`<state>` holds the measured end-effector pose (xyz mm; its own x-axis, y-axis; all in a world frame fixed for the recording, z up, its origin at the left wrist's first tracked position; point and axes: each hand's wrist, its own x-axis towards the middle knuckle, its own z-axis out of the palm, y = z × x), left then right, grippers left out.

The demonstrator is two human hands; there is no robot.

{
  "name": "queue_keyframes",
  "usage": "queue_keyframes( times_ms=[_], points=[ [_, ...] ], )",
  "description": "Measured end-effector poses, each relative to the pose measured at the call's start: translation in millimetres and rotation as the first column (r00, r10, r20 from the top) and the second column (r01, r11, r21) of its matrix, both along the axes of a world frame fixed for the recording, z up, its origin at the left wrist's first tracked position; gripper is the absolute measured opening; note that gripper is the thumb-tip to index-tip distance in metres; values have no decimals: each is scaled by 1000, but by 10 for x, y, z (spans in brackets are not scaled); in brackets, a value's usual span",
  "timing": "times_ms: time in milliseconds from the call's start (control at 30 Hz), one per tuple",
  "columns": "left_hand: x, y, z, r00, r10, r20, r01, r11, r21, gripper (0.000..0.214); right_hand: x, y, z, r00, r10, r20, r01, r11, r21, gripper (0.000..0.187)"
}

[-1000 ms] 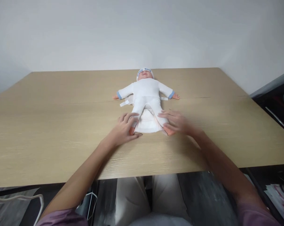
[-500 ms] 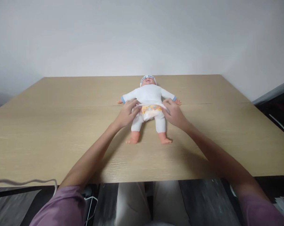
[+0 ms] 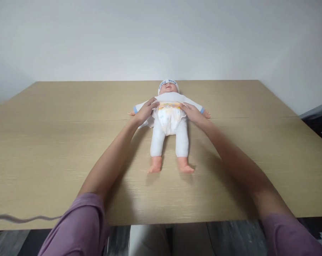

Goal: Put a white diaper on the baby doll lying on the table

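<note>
A baby doll in white clothes and a lettered cap lies on its back, head away from me and legs towards me. Its white shirt is bunched up on the chest, showing a white diaper with an orange patterned waistband. My left hand pinches the shirt at the doll's side, and a loose flap of white cloth droops below it. On the other side, my right hand has thumb and fingers closed at the rolled shirt edge, close to the waistband. Fingertips are partly hidden by the cloth.
The doll lies on a wide wooden table with a seam across it. A pale wall rises behind. A cable runs along the front left edge, and dark objects stand beyond the right edge.
Both hands have moved up the doll's body, drawing the shirt hem from the hips to the chest. More of the diaper shows. The camera view has shifted slightly.
</note>
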<state>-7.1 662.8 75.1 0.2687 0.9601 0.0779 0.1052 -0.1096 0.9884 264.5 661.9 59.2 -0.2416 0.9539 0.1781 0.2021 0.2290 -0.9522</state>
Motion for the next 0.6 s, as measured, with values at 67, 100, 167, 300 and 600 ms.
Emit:
queue_keyframes(
  times_ms=[67, 100, 167, 300, 600],
  points=[
    [-29, -142, -57, 996, -37, 80, 42, 997, -68, 40, 22, -160, -17, 999, 37, -31, -38, 999, -33, 59],
    [-44, -248, -80, 993, -41, 113, 52, 994, -99, 45, 44, -286, -15, 999, 47, -24, -48, 998, -42, 58],
    [-67, -512, -113, 988, -23, 150, 50, 983, -177, 52, 105, -597, 7, 998, 58, 17, -57, 997, -46, 55],
    [-83, -1045, -105, 981, -79, 179, 133, 941, -310, 50, 232, -1193, 74, 996, 52, 70, -47, 996, -72, 55],
    [-217, -1349, 28, 998, 50, 26, -43, 977, -206, 62, 474, -1377, 20, 968, -249, 17, 249, 968, -1, 57]
  ],
)
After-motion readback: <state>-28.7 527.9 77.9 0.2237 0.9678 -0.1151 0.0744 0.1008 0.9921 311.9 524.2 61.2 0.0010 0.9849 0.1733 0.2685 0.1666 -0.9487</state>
